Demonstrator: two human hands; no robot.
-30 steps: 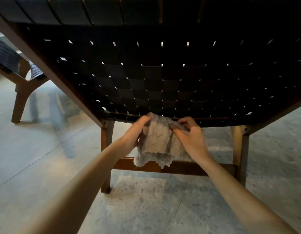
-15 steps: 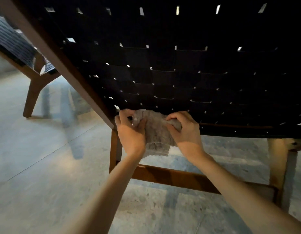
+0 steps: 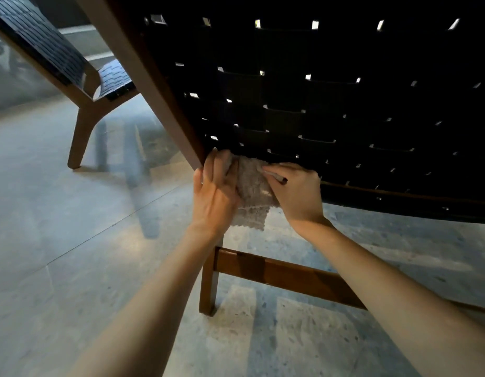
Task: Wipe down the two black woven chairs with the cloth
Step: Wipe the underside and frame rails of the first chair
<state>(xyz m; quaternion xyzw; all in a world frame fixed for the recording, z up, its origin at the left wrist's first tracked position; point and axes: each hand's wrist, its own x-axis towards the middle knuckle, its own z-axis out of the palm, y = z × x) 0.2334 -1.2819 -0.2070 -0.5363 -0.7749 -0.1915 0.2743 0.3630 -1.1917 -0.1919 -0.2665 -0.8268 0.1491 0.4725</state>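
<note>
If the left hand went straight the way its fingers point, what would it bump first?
The left hand would probably meet the black woven chair by its wooden side rail; depth unclear.

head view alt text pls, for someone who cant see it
A left hand presses and a right hand pinches a pale knitted cloth against the lower corner of a black woven chair. A second woven chair stands at the left on the floor.
</note>
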